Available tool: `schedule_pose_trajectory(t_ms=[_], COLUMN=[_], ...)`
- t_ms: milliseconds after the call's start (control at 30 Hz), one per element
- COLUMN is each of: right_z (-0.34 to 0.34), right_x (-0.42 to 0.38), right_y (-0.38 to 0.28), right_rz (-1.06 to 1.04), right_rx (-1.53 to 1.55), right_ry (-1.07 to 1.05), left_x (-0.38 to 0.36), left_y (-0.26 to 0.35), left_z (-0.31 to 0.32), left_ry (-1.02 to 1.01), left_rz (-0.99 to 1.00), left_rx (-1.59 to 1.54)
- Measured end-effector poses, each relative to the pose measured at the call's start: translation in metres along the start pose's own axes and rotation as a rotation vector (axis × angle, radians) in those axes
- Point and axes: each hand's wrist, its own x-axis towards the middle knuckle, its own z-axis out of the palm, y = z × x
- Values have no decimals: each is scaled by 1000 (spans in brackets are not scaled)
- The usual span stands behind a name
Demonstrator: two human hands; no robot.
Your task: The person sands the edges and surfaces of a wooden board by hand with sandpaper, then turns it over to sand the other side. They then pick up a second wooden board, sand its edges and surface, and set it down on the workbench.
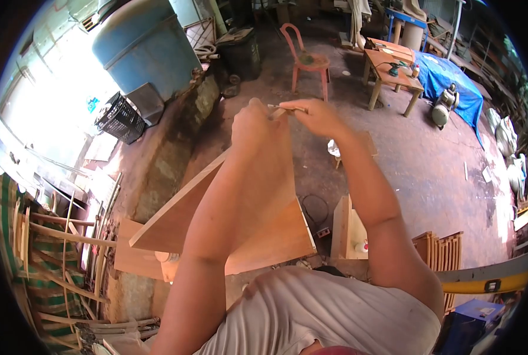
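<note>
A large wooden panel (270, 171) stands tilted in front of me, its narrow upper end pointing away. My left hand (252, 125) is closed at that upper end, fingers curled around the edge. My right hand (322, 117) is closed on a thin, pencil-like tool (286, 108), whose light tip points left toward my left hand just above the panel's end. The exact kind of tool is too small to make out. Under the panel lies a flat wooden board (276, 236), with a round light-coloured object (168, 257) at its left side, partly behind my left arm.
A pink chair (308, 62) stands ahead. A low wooden table (394, 74) with tools is at the far right, near a blue tarp (450, 83) and a compressor (446, 106). A yellow level (483, 286) lies right. A black basket (121, 118) and wooden poles (68, 236) are left.
</note>
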Motion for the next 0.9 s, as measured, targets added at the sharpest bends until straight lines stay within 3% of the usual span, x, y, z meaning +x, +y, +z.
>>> schedule_pose_trajectory(t_ms=[100,167,233,267,300,333,367,400,433,467,500,533,633,700,900], right_z=[23,36,23,22,23,26,23,18,19,24,40,54,66,72,101], right_x=[-9,-2,-15,-26,-39,-53,-71,-90,-107,-122,-131,-142,-186,-212,-268], right_y=[-5,3,-19,-14,1,14,6,-11,-13,-15,2,22,13,-4,-49], right_rz=[-11,-166,-54,-107,-50,-49,10,106,183,250,199,148,306,366,479], right_rx=[-84,-187,-17,-80,-52,-116,-92,35,93,156,126,90,80,97,143], right_ry=[155,298,143,205,249,350,422,422,454,479,555,618,637,602,794], left_x=[-13,-9,-15,-12,-1,-10,-3,-8,24,12,7,-3,12,29,35], left_y=[16,9,11,3,-26,-11,-13,14,-42,-28,-35,-14,-34,-23,-32], left_z=[-2,-8,-11,-6,14,5,11,-5,20,5,10,-2,1,17,28], left_ry=[49,45,75,-7,48,-10,-139,-198,-227,-273,-138,-229,-209,-271,-468], left_rz=[-41,-2,116,39,285,264,-1,-109,-164,-25,300,77,532,593,626], left_rx=[21,-38,-74,-208,-175,-77,27,111,52,-248,-188,-271,-163,-226,-455])
